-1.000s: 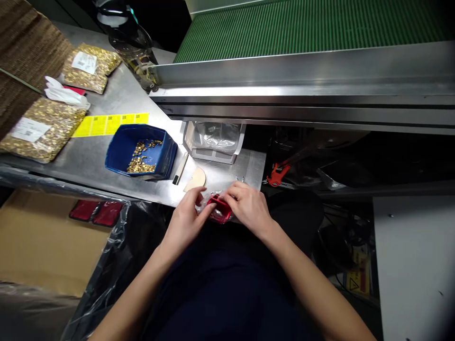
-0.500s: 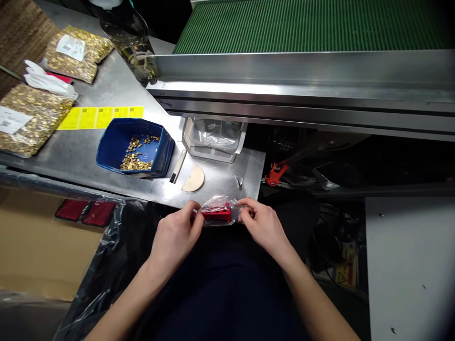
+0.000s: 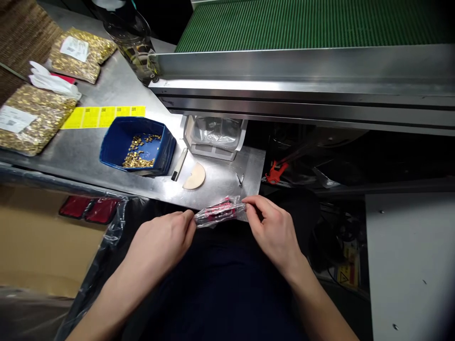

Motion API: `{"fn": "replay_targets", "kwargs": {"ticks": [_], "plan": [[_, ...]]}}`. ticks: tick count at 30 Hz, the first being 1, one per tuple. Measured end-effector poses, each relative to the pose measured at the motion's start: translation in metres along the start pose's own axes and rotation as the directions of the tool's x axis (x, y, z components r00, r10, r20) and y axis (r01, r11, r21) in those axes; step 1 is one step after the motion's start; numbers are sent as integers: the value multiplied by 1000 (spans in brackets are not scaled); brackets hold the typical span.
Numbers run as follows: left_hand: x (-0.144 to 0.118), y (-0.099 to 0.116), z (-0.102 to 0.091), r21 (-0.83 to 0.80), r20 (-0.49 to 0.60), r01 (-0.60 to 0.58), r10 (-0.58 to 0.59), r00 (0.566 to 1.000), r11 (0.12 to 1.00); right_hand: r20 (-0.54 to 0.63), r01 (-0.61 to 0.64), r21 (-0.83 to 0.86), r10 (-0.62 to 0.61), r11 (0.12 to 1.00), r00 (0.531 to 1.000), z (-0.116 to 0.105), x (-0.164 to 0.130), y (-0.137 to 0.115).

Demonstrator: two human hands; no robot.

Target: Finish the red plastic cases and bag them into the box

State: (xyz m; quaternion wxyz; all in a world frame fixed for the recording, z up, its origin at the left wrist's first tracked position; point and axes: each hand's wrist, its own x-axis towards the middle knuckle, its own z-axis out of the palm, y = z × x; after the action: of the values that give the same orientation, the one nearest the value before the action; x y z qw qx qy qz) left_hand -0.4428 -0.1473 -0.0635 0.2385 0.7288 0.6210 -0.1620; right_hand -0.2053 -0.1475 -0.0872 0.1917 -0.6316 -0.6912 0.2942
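Observation:
A clear plastic bag (image 3: 219, 211) with a red part inside is stretched between my two hands, just off the front edge of the metal bench. My left hand (image 3: 164, 237) is closed on the bag's left end, and my right hand (image 3: 273, 222) pinches its right end between thumb and fingertips. Creased film partly covers the red part, so its full shape is hidden. Beyond the bag on the bench lie a pale half-round disc (image 3: 195, 176), a white-handled utility knife (image 3: 179, 165) and a small metal tool (image 3: 240, 180).
A blue bin (image 3: 166, 149) holds small brass pieces. Behind the disc stands a grey tray (image 3: 213, 152) of clear bags. Bags of brass parts (image 3: 39, 121) and yellow labels (image 3: 103, 117) lie left. A green conveyor (image 3: 302, 23) with a metal rail (image 3: 302, 85) runs across the back.
My hands have drawn slightly apart, the left one moving left. The bag is pulled longer and tilted, its film now bunched and creased over the red part.

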Motion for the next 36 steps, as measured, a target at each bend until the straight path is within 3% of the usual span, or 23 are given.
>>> {"fn": "replay_targets", "kwargs": {"ticks": [3,6,11,14,17,20,24,27,33,36], "plan": [[-4,-1,-8,-6,-49,7,-7,999,1000,24,26,-40,-25,999,999,-7,-4,-1],[-6,-5,-10,-192,-80,-31,16,997,981,0,26,24,-26,999,1000,-16,-7,1],[-5,-19,-2,-301,29,-39,50,998,953,96,35,101,-45,994,994,-22,-7,1],[-4,-24,0,-404,32,-72,93,995,912,66,-8,182,-4,983,998,-22,-7,-1],[0,-22,0,-517,-5,-106,120,993,850,110,-106,252,80,962,991,-18,-5,4],[9,-15,7,-629,-69,-174,169,983,758,203,-247,445,172,861,964,-7,-2,17],[19,-3,26,-729,-180,-274,211,961,627,243,-349,722,254,597,936,13,2,28],[24,6,41,-685,-341,-412,235,910,600,231,-339,763,257,550,938,23,0,25],[42,15,67,-499,-523,-687,449,725,528,250,-290,692,157,661,955,32,-1,20],[50,17,80,-531,-584,-707,403,705,467,277,-293,699,131,653,952,30,2,24]]}}
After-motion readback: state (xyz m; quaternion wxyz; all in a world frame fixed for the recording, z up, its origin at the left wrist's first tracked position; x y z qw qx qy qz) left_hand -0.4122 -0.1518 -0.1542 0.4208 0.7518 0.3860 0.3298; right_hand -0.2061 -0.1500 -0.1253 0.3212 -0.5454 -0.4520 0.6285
